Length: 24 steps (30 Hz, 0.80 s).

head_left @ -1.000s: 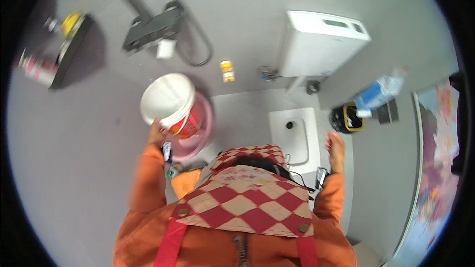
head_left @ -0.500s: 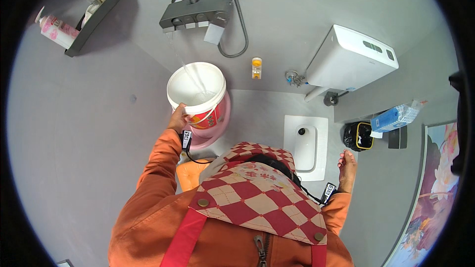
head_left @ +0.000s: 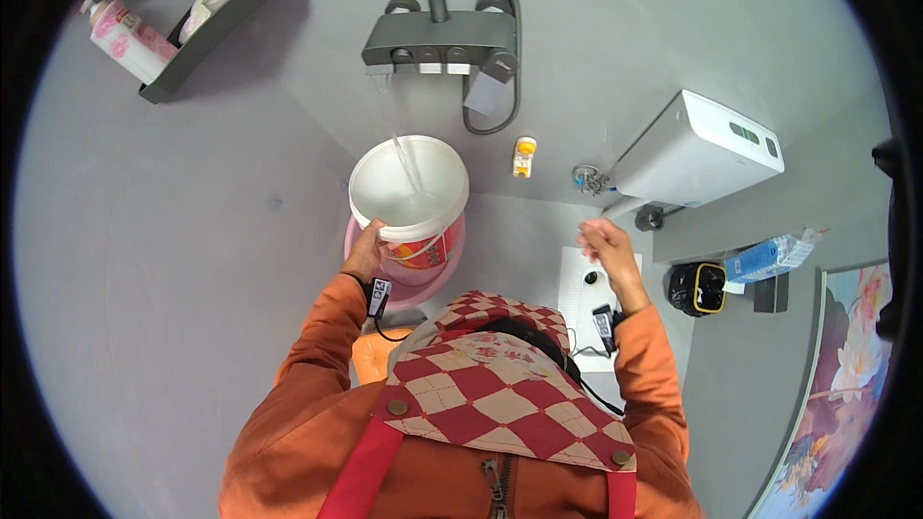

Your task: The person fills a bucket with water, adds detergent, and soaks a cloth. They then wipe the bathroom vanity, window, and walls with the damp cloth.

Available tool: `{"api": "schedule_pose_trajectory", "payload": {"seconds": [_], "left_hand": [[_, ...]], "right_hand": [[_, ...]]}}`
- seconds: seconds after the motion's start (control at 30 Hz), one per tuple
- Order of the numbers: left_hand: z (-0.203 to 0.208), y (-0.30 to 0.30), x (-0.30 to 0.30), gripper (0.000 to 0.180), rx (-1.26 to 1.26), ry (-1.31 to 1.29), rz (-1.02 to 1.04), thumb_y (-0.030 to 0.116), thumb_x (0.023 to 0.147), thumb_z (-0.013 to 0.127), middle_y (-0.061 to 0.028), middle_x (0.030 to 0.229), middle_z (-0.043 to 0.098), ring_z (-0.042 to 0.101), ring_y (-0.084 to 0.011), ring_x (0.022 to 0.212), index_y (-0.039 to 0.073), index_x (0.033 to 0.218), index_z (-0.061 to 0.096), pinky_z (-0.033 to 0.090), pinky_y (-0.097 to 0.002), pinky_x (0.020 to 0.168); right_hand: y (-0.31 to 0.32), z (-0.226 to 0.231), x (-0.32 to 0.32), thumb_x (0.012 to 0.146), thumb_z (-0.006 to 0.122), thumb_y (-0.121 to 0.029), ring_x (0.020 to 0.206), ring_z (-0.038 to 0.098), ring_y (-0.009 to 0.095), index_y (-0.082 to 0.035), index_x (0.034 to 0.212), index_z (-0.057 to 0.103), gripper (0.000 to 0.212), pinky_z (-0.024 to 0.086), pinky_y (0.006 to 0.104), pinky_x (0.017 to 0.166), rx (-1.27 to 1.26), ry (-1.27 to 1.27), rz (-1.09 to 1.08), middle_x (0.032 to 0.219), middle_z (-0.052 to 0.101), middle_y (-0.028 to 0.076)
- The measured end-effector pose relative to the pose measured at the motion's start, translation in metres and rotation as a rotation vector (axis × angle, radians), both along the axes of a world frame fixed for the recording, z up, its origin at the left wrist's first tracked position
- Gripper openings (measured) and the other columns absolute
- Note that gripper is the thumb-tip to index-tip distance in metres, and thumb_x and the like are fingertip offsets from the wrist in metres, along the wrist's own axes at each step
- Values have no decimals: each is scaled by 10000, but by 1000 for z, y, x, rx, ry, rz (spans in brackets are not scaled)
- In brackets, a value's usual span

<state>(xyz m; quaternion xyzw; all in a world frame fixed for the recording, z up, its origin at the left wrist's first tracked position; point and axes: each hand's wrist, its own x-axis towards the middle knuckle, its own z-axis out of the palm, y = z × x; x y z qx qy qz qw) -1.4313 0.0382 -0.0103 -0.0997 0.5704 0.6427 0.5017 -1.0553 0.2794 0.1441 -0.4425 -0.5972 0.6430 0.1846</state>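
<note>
My left hand (head_left: 367, 248) grips the near rim of a white bucket (head_left: 361, 194) with a red printed label, fingers wrapped over its edge. The bucket tilts above a pink basin (head_left: 452, 274) and holds some water. A thin stream of water (head_left: 406, 161) falls into it from the dark grey shower mixer (head_left: 442, 38) on the wall. Out to the right, over the far end of the white squat toilet (head_left: 574, 303), my right hand (head_left: 611, 248) is raised with loosely bent, slightly blurred fingers. Nothing shows in it.
An orange stool (head_left: 373, 356) stands close by my left side. A white cistern (head_left: 711, 154) hangs on the wall, with a black bin (head_left: 694, 288) below. At upper left, a corner shelf (head_left: 226, 24) holds several bottles. A small yellow-and-white holder (head_left: 524, 157) is fixed to the wall.
My right hand has moved from beside the bin up and left, over the squat toilet. The view has shifted; my left hand still grips the bucket while water runs in.
</note>
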Motion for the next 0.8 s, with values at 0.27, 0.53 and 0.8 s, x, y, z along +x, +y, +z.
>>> {"api": "schedule_pose_trajectory", "payload": {"seconds": [0.27, 0.53, 0.8], "left_hand": [[13, -12, -14, 450, 39, -93, 66, 149, 737, 631, -133, 1049, 587, 622, -253, 900, 41, 1148, 484, 570, -340, 740], [0, -17, -23, 424, 46, -30, -9, 173, 749, 604, -128, 1006, 594, 615, -245, 892, 18, 1126, 489, 542, -351, 806], [2, -11, -30, 427, -23, -15, -91, 202, 723, 614, -115, 983, 599, 623, -243, 855, 29, 1099, 507, 549, -297, 728]], "right_hand": [[-5, 41, -140, 906, 527, -177, 620, 517, 51, -56, 1066, 563, 204, 399, 197, 522, 190, 53, 202, 789, 577, -10], [0, 63, -147, 891, 548, -181, 620, 515, 51, -52, 1077, 550, 226, 389, 198, 518, 252, 126, 101, 816, 565, -19], [-6, 84, -153, 892, 552, -186, 626, 504, 41, -57, 1039, 574, 197, 380, 191, 530, 315, 153, 154, 818, 572, -31]]}}
